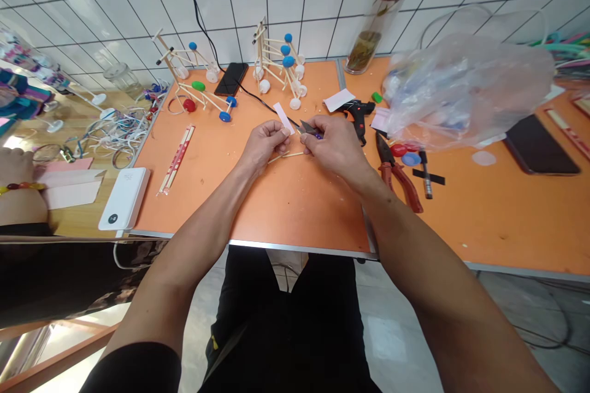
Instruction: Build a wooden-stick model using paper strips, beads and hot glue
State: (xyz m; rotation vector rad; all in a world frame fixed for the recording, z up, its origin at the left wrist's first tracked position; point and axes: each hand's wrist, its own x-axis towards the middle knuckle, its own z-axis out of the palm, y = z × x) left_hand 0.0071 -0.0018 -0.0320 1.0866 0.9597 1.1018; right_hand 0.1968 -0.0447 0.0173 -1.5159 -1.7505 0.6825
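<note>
Behind the orange table (pixel 318 221)'s work area, stick models with blue caps (pixel 279 64) stand near a black phone (pixel 231 78). A hot glue gun (pixel 357 116) and red-handled pliers (pixel 396 175) lie beside a plastic bag (pixel 465 89); a white power bank (pixel 124 198) sits at the left edge.

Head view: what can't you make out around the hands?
- Head view: small dark tool, its grip end hidden by the right hand; kind unclear.
- Head view: wooden sticks, partly hidden by the left hand.
- Head view: plastic bag, contents blurred by the film.
- Head view: bracelet arm, cut off by the left edge.
</note>
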